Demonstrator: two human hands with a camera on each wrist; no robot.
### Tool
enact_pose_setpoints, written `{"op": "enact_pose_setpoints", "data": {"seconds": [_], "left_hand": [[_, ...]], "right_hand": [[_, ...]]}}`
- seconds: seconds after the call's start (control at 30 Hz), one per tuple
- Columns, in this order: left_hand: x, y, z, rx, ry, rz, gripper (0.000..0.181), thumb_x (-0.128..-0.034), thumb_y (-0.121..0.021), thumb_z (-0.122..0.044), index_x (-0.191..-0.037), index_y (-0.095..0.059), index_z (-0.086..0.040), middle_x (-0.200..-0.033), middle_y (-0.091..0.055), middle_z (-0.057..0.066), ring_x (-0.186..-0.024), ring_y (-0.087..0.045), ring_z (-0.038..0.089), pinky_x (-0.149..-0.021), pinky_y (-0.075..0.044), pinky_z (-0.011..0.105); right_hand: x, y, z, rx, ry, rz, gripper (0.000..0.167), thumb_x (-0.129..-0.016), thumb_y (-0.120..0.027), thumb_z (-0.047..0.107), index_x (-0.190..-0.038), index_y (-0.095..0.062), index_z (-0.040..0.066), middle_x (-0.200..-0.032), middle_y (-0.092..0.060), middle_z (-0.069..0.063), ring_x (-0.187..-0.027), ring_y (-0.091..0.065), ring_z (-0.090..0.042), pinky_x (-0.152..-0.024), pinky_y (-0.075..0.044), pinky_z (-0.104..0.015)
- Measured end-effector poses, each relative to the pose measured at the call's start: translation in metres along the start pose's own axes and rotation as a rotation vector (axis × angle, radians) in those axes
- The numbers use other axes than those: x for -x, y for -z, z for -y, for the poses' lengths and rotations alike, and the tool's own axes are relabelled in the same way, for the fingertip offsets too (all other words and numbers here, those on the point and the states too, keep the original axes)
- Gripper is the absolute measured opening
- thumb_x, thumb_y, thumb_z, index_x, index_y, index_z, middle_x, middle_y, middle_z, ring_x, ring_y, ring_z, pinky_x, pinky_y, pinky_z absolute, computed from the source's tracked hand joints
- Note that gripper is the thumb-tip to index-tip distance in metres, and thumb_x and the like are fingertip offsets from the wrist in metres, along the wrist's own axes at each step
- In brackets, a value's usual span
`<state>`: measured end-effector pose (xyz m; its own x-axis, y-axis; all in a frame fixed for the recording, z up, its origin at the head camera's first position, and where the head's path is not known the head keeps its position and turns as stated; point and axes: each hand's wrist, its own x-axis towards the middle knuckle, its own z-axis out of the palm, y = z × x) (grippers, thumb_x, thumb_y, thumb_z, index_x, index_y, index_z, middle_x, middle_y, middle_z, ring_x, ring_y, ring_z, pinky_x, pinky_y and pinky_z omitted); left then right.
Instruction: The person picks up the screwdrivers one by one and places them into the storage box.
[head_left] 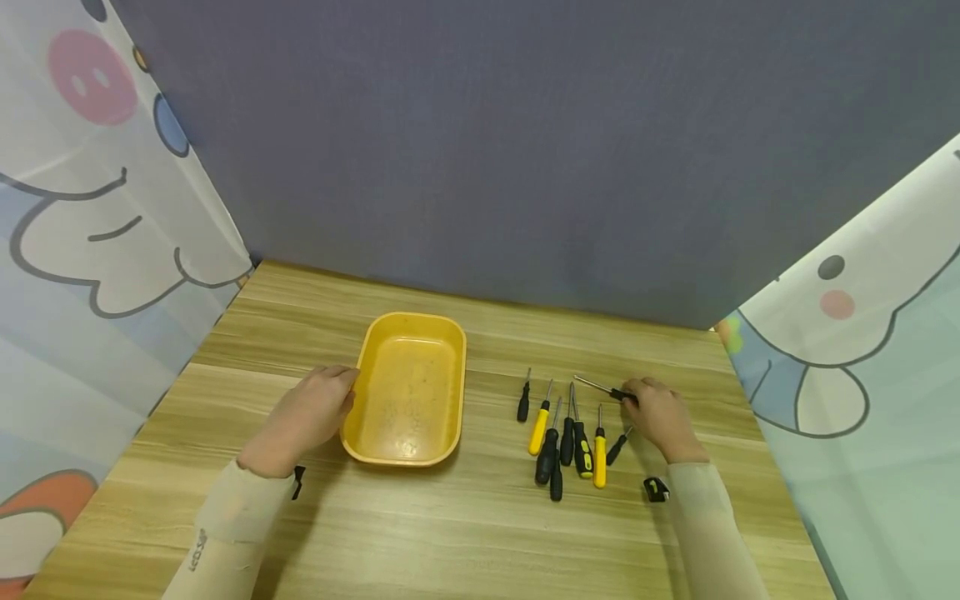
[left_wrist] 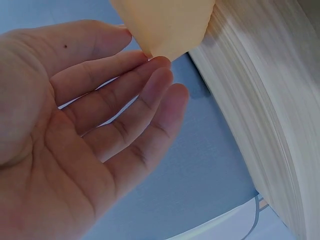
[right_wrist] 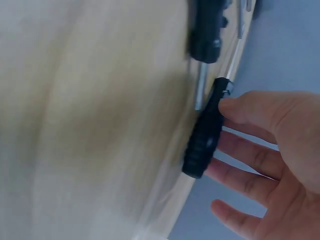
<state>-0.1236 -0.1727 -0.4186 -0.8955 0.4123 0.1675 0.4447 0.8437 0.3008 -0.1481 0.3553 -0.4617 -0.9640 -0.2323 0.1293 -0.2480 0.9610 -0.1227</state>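
A yellow plastic tray (head_left: 405,460) stands left of centre on the table, nothing in it. My left hand (head_left: 322,406) pinches its left rim between thumb and fingertips; in the left wrist view the tray's edge (left_wrist: 167,27) sits at the fingertips. Over on the right, my right hand (head_left: 660,417) holds a black-handled screwdriver (right_wrist: 205,132) by its handle, thumb on one side and fingers on the other. Its metal shaft points left in the head view. A small black screwdriver (head_left: 618,447) lies just below that hand.
Several more screwdrivers lie between tray and right hand, including a yellow-handled one (head_left: 539,429) and a black-and-yellow one (head_left: 582,454). A small black object (head_left: 656,489) is by the right wrist. A dark grey panel (head_left: 480,167) rises behind the wooden table (head_left: 420,533).
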Motion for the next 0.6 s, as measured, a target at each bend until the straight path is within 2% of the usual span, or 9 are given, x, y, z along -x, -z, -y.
{"op": "enact_pose_setpoints", "data": {"seconds": [0.23,0.33,0.6], "left_hand": [[-0.0006,-0.001,-0.0004,-0.012,0.0,0.014,0.029,-0.086,-0.072,0.004,-0.113,-0.064,0.011,-0.112,-0.065,0.027,-0.101,-0.062,0.046,-0.089,-0.052,0.055],[-0.0007,-0.0013,-0.001,-0.018,-0.003,0.025,0.032,-0.0864,-0.073,0.002,-0.115,-0.063,0.012,-0.114,-0.065,0.028,-0.103,-0.061,0.046,-0.09,-0.051,0.055],[-0.0005,-0.0007,-0.0018,-0.006,0.005,0.006,0.027,-0.0887,-0.067,0.005,-0.115,-0.065,0.01,-0.111,-0.066,0.026,-0.101,-0.063,0.044,-0.087,-0.053,0.054]], "right_hand": [[0.0012,-0.007,-0.006,0.002,-0.021,0.013,0.018,-0.09,-0.072,0.006,-0.106,-0.071,-0.001,-0.094,-0.068,-0.016,-0.082,-0.066,-0.036,-0.072,-0.054,-0.06],[0.0018,-0.0085,-0.0076,0.003,-0.021,0.002,0.017,-0.09,-0.072,0.006,-0.106,-0.072,-0.001,-0.095,-0.068,-0.016,-0.084,-0.066,-0.038,-0.073,-0.053,-0.062],[0.0019,-0.0098,-0.0092,0.013,-0.027,-0.004,0.018,-0.091,-0.073,0.008,-0.107,-0.072,0.0,-0.098,-0.069,-0.018,-0.087,-0.065,-0.042,-0.075,-0.05,-0.068]]}}
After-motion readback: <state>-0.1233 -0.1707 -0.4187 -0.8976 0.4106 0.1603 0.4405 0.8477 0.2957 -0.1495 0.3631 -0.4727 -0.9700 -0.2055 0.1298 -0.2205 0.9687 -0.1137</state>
